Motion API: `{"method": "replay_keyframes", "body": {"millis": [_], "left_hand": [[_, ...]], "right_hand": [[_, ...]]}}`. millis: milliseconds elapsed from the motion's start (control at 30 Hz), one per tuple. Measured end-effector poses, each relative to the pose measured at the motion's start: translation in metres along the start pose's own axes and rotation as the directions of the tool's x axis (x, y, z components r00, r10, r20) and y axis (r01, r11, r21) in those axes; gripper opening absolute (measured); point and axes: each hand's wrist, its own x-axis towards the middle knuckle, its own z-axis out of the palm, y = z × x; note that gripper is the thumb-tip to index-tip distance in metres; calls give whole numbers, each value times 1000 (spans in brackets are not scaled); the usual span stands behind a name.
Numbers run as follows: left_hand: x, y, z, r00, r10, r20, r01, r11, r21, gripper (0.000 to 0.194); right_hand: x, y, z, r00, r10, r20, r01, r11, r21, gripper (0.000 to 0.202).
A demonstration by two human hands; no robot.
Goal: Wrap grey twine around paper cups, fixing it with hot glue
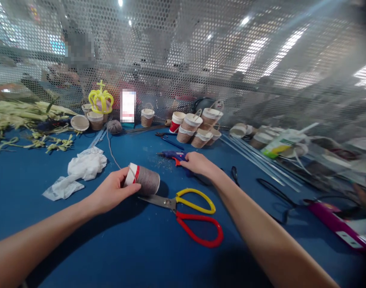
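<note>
My left hand [115,190] grips a paper cup [145,180] lying on its side, its wall wound with grey yarn up to a red and white band. A strand of yarn [111,150] runs from the cup back to a grey yarn ball [114,127]. My right hand [197,163] is closed on the handle of a blue hot glue gun [172,155] with an orange trigger, its nozzle pointing left. Between my arms lie scissors [168,203] with one yellow and one red handle, the blades reaching under the cup.
Crumpled white plastic [85,165] lies left. Twine-wrapped cups [190,124] stack at the back near a yellow crown [101,100] and a lit screen [128,106]. Clear glue sticks [257,160], a cable [275,192] and a purple power strip [335,224] lie right. Perforated metal [171,60] closes the back.
</note>
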Motion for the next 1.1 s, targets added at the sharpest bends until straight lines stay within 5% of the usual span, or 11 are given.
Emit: {"method": "replay_keyframes", "body": {"millis": [200, 367, 533, 767, 900, 1100], "left_hand": [[5, -6, -3, 996, 61, -59, -56, 996, 72, 22], [8, -11, -6, 996, 72, -45, -68, 994, 87, 25], [10, -13, -11, 996, 88, -25, -86, 995, 58, 24], [11, -13, -12, 996, 87, -17, -87, 996, 20, 24], [10, -12, -9, 996, 91, -21, -90, 995, 38, 27], [7, -12, -8, 992, 124, -25, -121, 989, 87, 28]], "right_hand": [[-4, 1, 7, 1000, 7, 21, -8, 997, 78, 22], [-9, 0, 11, 999, 6, -43, 7, 950, 312, 17], [-32, -6, 3, 999, -25, -45, 48, 764, 644, 8], [-78, -25, 0, 979, -189, -76, 168, 541, 824, 21], [-93, -36, 6, 946, -322, -34, 217, 552, 805, 22], [-101, -44, 12, 984, -161, -74, 166, 696, 698, 22]]}}
